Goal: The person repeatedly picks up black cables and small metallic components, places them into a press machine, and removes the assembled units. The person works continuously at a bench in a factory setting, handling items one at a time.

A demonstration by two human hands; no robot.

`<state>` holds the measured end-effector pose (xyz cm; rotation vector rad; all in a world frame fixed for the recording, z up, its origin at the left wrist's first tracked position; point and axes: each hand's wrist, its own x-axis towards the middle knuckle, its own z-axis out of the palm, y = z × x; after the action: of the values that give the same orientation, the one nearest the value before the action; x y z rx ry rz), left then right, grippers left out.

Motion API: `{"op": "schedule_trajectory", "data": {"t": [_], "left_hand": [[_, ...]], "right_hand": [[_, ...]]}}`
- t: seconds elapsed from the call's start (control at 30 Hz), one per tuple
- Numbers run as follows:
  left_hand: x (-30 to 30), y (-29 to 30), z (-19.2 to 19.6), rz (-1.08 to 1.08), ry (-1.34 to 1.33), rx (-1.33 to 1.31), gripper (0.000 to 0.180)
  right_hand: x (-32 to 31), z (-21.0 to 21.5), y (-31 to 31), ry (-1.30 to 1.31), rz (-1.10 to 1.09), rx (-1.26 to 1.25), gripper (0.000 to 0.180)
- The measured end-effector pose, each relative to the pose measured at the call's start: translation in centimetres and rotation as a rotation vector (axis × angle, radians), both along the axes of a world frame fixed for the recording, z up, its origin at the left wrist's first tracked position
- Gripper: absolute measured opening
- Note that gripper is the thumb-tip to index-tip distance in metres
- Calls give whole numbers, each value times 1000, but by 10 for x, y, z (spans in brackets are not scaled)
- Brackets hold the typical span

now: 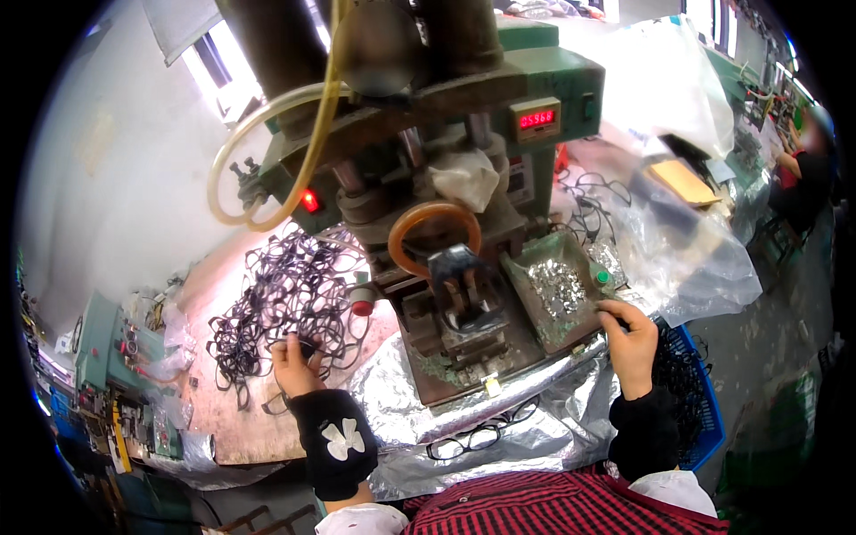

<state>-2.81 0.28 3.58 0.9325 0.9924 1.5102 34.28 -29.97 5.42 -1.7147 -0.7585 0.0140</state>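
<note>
My left hand (pixel 296 367) is at the near edge of a tangled pile of black eyeglass frames (pixel 276 299), its fingers closed around a dark eyeglass frame (pixel 309 348). To the right, my right hand (pixel 631 346) has its fingers bent together beside the rim of a metal tray (pixel 526 299) full of small shiny scraps (pixel 557 290); whatever is in those fingers is too small to make out. Between the hands stands a green press (pixel 428 223) with a dark clamp-like tool (pixel 464 290) over its bed. A pair of black glasses frames (pixel 481 437) lies on foil in front.
A red push button (pixel 361 307) and a green button (pixel 604 277) flank the press bed. Silver foil (pixel 553 428) covers the front edge. A blue crate (pixel 711 419) of black frames stands at right. Clear plastic bags (pixel 695 259) lie behind it; another person (pixel 802 174) sits farther off.
</note>
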Motion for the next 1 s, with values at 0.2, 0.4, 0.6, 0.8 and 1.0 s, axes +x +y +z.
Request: {"op": "schedule_trajectory", "data": {"t": [0.2,0.4,0.6,0.8,1.0], "left_hand": [[57,-34,45,-86,119,213,9],[57,-74,-1,-123,72,52,10],[83,-93,62,-137,-101,413,7],[112,-93,140,-287,-14,722,13],[105,-136,135,-397,206,607,10]], "right_hand": [[-39,74,75,-345,447,107,18],[-78,51,112,322,533,310,30],[-77,51,113,525,622,374,43],[-93,73,107,630,669,360,48],[-52,69,84,-247,449,131,44]]}}
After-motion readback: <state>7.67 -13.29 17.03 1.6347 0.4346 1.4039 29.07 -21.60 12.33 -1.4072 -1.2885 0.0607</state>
